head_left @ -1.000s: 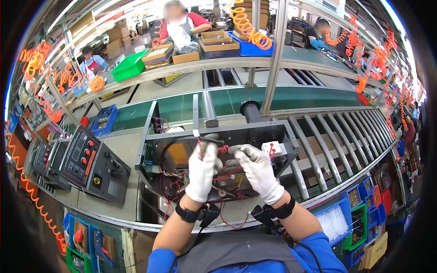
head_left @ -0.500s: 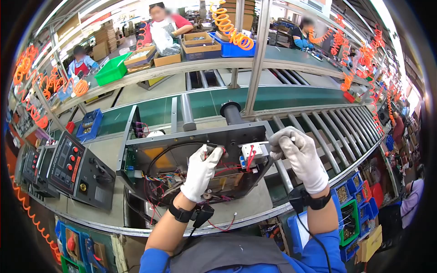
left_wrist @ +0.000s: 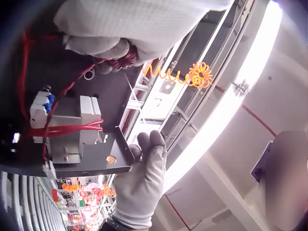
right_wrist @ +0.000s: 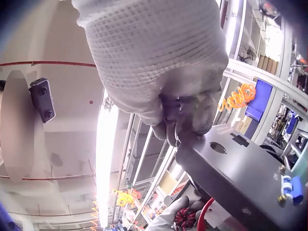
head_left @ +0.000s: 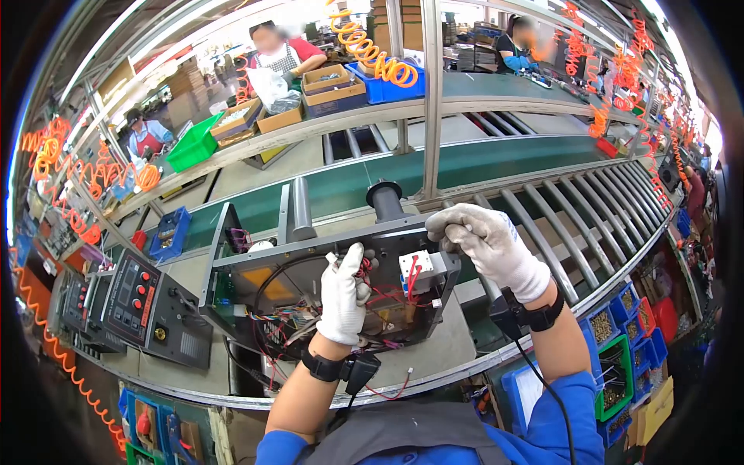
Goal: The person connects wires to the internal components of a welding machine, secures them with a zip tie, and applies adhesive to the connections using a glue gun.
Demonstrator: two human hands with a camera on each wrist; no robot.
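My gloved left hand (head_left: 343,298) grips a red wire-wound coil (left_wrist: 124,57), seen beneath its fingers in the left wrist view. In the head view a small white connector (head_left: 332,258) shows at that hand's fingertips. Both stand over the dark metal housing (head_left: 310,249), which is open toward me. My gloved right hand (head_left: 492,244) is at the housing's far right corner, fingers curled, fingertips right at the metal edge (right_wrist: 192,150). I cannot tell whether they hold anything. A white terminal block (head_left: 415,263) with red wires sits inside the housing, between the hands.
A control unit (head_left: 143,298) with red knobs stands left of the housing. Metal rollers (head_left: 570,225) run off to the right, and a green belt (head_left: 333,186) lies beyond. Blue parts bins (head_left: 620,318) hang at front right. Several people work across the line.
My right hand has left the coil and moved right to the housing's corner. The left hand stays over the housing with the coil. The head view has shifted.
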